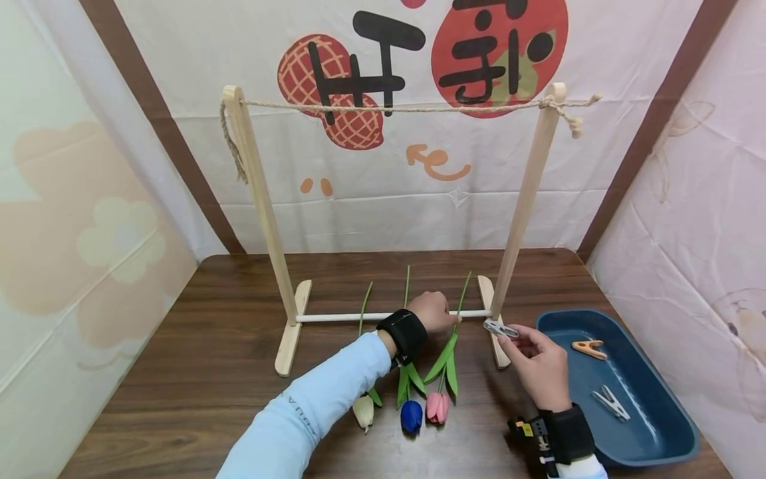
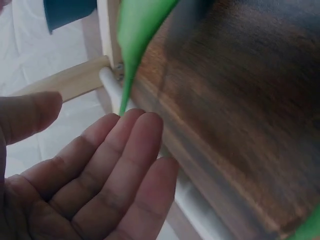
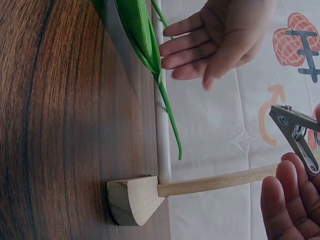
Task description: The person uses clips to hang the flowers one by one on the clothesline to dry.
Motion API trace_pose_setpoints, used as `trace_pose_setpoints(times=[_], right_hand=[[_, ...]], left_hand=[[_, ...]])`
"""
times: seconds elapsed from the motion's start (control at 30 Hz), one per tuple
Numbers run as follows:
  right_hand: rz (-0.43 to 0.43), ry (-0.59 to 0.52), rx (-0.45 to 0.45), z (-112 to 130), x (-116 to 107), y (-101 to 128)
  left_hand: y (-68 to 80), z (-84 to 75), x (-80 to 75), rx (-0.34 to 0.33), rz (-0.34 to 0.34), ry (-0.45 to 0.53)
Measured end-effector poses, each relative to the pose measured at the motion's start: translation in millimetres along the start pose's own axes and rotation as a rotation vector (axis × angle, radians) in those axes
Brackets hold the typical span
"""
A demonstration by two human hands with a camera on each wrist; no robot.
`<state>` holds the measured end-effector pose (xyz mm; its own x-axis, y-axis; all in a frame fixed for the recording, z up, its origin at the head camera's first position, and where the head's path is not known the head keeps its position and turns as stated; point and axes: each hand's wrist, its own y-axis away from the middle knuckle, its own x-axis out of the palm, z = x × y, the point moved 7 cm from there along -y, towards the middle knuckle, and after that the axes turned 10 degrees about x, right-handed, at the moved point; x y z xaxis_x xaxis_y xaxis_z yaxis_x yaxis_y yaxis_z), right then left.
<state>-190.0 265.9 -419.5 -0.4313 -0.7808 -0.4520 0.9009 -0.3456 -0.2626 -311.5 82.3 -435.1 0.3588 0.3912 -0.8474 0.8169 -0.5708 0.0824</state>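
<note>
The right hand [image 1: 541,362] is pinching a grey clip [image 1: 500,327] between thumb and fingertips, its grip closed on the clip's rear end, the clip's jaws pointing away from the palm toward the rack's right post [image 1: 526,199]. Just beyond the clip, the left hand [image 1: 432,311] is hovering with its grip released, fingers straight and together, their tips lying at the white rod [image 1: 359,317] and beside the green stem [image 1: 462,296] of the pink tulip [image 1: 437,406]; whether they are actually touching the stem is hard to tell from the blurred left wrist view. Below that hand, nearer the person, a blue tulip [image 1: 411,416] and a pale tulip [image 1: 363,411] are lying on the counter [image 1: 197,372]. To the outer side of the right hand, a blue tray [image 1: 670,439] is holding an orange clip [image 1: 589,348] and another grey clip [image 1: 610,402]. A rope [image 1: 395,108] is stretching between the post tops above both hands.
</note>
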Motion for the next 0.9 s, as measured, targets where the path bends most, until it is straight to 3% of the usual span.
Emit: trace_pose_setpoints(times=[0.43, 0.9], right_hand=[[-0.006, -0.002, 0.002, 0.8, -1.6, 0.9], [-0.006, -0.016, -0.019, 1.9, 0.8, 2.8]], left_hand=[[-15.4, 8.7, 21.6, -0.032, 0.046, -0.073], [-16.3, 10.1, 28.4, 0.002, 0.033, -0.027]])
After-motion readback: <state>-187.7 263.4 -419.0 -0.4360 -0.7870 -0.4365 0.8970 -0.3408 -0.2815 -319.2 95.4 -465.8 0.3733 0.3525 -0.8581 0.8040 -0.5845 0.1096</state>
